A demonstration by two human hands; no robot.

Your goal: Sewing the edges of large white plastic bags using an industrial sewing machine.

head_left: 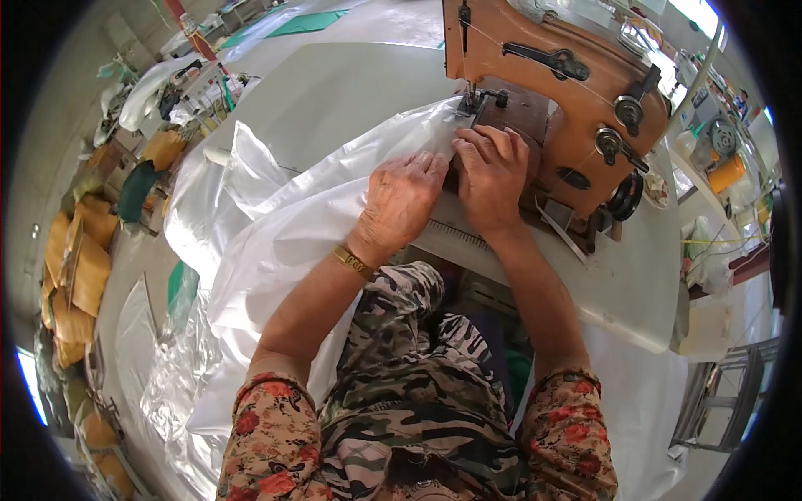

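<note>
**Glossy white plastic-looking sheet (280, 242) leads up to the foot of a brown metal sewing machine (576, 37)**

The sheet runs from the centre of the frame, where its narrow end meets the small dark metal presser foot (470, 103), out to the left and down toward the lower left, partly over the pale smooth tabletop (334, 88) and partly hanging beyond its edge. It looks thin and light for its area, soft enough to fold anywhere yet crisp enough to hold sharp creases. The sheen suggests a slippery face, so layers may slide on each other; it seems more likely to wrinkle than to break. The hanging bulk could drag, so the better hold is probably flat-fingered, close to the edge near the foot, with the loose folds supported.

The bare left hand (403, 199), above a gold-coloured wristwatch (352, 260), lies at the centre of the frame, fingers together and curled down onto the sheet. The bare right hand (491, 171), just beside it, is arched, its bent fingertips at the sheet's edge just below the foot. Both are only slightly open; the thumbs are largely hidden, so whether either pinches the sheet cannot be told.
</note>
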